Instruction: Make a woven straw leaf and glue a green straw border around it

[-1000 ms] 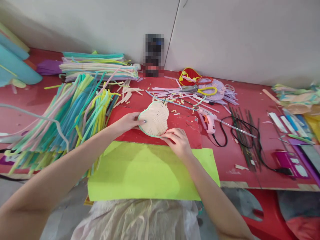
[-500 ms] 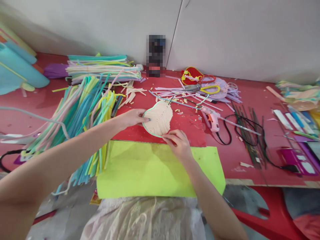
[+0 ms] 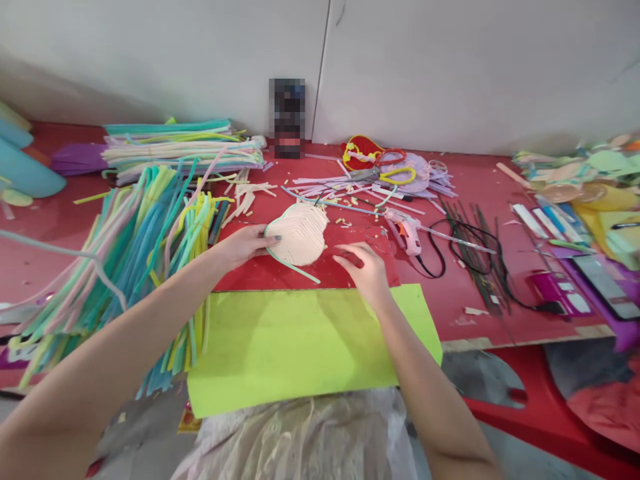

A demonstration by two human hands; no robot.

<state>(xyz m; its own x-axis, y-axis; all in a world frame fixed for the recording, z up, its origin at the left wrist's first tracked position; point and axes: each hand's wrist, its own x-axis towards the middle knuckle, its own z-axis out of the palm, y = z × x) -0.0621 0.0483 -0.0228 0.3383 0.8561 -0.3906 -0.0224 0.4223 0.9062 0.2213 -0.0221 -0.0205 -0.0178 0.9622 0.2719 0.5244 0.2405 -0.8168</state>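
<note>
Cream ridged piece point(image 3: 299, 235): left hand point(image 3: 243, 247) pinches its nine o'clock edge; mint strip point(image 3: 303, 273) trails toward five; right hand point(image 3: 371, 272), at four, holds nothing, fingers parted.

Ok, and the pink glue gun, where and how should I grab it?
Take the pink glue gun by its handle, probably best from the near side: the handle points toward you, its front end faces left and the glue stick juts right.

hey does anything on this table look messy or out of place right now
Yes. The green strip's loose end juts away from the cream piece instead of following its outline. Pale scraps also lie scattered just beyond, looking like untidied offcuts.
</note>
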